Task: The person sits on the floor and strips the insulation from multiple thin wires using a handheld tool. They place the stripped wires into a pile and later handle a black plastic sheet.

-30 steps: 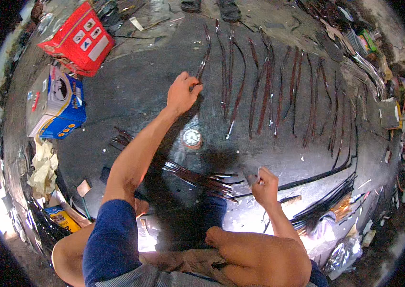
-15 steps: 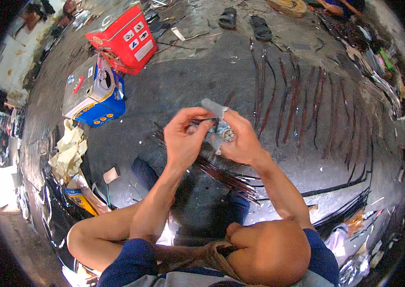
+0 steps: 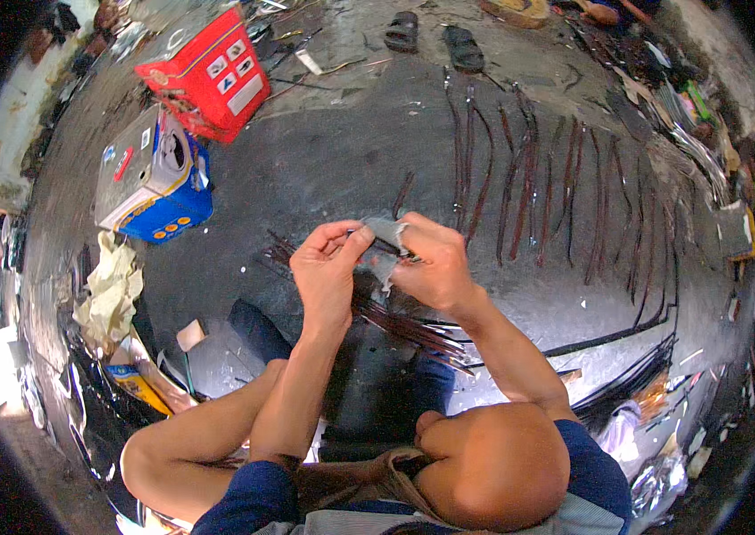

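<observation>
My left hand (image 3: 324, 267) is closed in a pinch, thumb and forefinger on one end of a thin dark strip (image 3: 385, 246). Facing it, my right hand (image 3: 435, 266) is curled around a ragged grey cloth (image 3: 381, 228) that lies along the strip. A torn edge of the cloth hangs below the fingers. Under my hands lies a bundle of dark brown glossy strips (image 3: 413, 330), partly hidden by my left hand and wrist. Beyond my right hand, several similar strips (image 3: 520, 187) are laid out in a row on the dark ground sheet (image 3: 306, 152).
To the left stand a blue and white tin (image 3: 159, 192) and a red box (image 3: 217, 85). Crumpled yellowish paper (image 3: 110, 290) lies nearer. A pair of black sandals (image 3: 463, 49) sits at the far side. More black strips (image 3: 636, 379) and scraps lie by my right knee (image 3: 502, 464).
The grey cloth stuck up past my right fingers before and now lies between my hands. A round patterned thing by my right palm no longer shows. The whole view has shifted slightly.
</observation>
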Motion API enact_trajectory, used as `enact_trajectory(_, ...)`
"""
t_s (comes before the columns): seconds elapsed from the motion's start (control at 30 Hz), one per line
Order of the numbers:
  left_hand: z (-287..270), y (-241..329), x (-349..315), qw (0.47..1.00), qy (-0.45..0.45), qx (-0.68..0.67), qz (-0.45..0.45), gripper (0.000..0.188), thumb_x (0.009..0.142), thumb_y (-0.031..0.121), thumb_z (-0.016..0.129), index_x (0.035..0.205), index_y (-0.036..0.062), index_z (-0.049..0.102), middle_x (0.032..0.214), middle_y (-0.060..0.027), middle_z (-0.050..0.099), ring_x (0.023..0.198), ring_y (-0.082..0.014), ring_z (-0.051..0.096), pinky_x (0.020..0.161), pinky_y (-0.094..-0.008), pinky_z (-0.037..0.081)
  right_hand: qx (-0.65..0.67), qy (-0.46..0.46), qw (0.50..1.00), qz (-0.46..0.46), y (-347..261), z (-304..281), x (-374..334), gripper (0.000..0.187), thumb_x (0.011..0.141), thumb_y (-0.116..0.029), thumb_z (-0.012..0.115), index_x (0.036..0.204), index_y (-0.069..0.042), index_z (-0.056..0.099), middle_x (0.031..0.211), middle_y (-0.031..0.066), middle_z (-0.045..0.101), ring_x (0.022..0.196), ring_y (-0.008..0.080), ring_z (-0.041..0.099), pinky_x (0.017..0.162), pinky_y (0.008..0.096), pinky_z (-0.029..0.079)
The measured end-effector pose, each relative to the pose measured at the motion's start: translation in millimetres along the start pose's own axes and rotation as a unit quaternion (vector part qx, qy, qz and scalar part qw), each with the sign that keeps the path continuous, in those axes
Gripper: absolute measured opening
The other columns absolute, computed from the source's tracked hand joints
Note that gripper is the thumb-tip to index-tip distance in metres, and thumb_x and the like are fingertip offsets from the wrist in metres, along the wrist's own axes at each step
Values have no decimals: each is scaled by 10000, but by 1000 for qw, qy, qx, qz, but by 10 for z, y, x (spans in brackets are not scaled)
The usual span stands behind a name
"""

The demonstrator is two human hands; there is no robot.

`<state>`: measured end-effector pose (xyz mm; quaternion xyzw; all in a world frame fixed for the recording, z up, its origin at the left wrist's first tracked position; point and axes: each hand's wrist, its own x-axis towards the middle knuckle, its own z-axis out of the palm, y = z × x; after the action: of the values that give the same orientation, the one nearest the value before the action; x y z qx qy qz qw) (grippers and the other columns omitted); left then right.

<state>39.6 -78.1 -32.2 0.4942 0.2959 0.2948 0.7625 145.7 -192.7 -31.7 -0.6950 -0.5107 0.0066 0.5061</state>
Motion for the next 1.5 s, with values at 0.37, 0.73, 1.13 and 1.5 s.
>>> enact_trajectory(0.37,2,-4,-12,983,-95,-157,14,114,848,9,698,958,-23,690,899,-80,679,764,-122,632,683,-245,531,10,60,996,-70,-137,-147,62,200,663,5,754,853,33,696,731,123,636,599,209,605,516,289,441)
enact_trajectory(0.73,-681,897,473,988,-37,-115,95,99,865,58,682,928,-18,678,816,-81,679,694,-140,631,660,-263,517,-64,38,982,-174,-379,-382,-166,145,661,-13,769,753,-9,658,697,103,623,539,212,566,445,291,411)
enact_trajectory(1.13,-2301,73,1393,989,116,-73,-50,135,867,155,715,893,36,656,745,-14,620,665,-104,599,602,-211,488,-101,-72,971,206,-109,-967,-1992,183,669,-127,787,647,-56,621,608,77,534,517,175,529,435,340,371)
enact_trajectory(1.5,-438,-1071,1653,668,-185,677,248,330,793,167,677,1112,91,637,1238,-119,576,1192,-307,532,949,-405,483,-132,-21,901,413,65,-1006,-2827,180,703,-27,702,667,-2,527,604,100,467,535,216,472,499,347,363)
